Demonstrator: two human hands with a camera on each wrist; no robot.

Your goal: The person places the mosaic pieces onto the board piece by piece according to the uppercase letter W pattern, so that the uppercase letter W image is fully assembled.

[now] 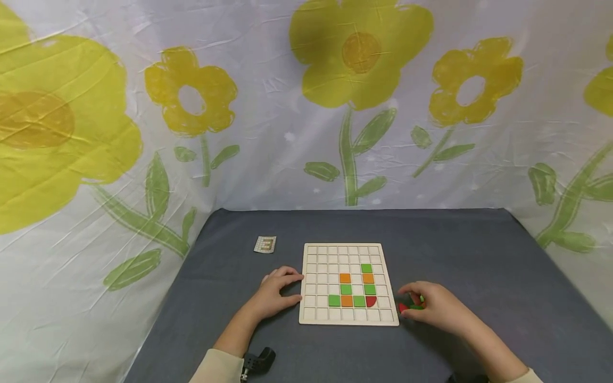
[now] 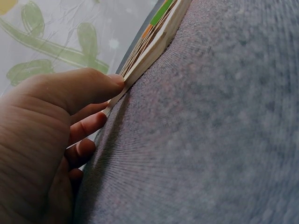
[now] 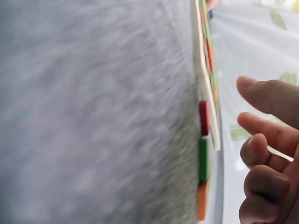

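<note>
Board [image 1: 333, 268] part-filled, nine tiles [image 1: 346, 289] laid, loose pieces [image 3: 203, 158] left off; fingers held apart on left hand [image 1: 271, 297], right hand [image 1: 435, 303].

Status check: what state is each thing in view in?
Flowered backdrop: hanging, creased.
Gray cloth: spread out.
Board: flat, grid partly filled with nine pieces.
Loose pieces: on the cloth, right of the board.
Card: flat, printed side up.
Left hand: thumb and forefinger touching the board's left edge.
Right hand: thumb and forefinger apart, close to the loose pieces.
</note>
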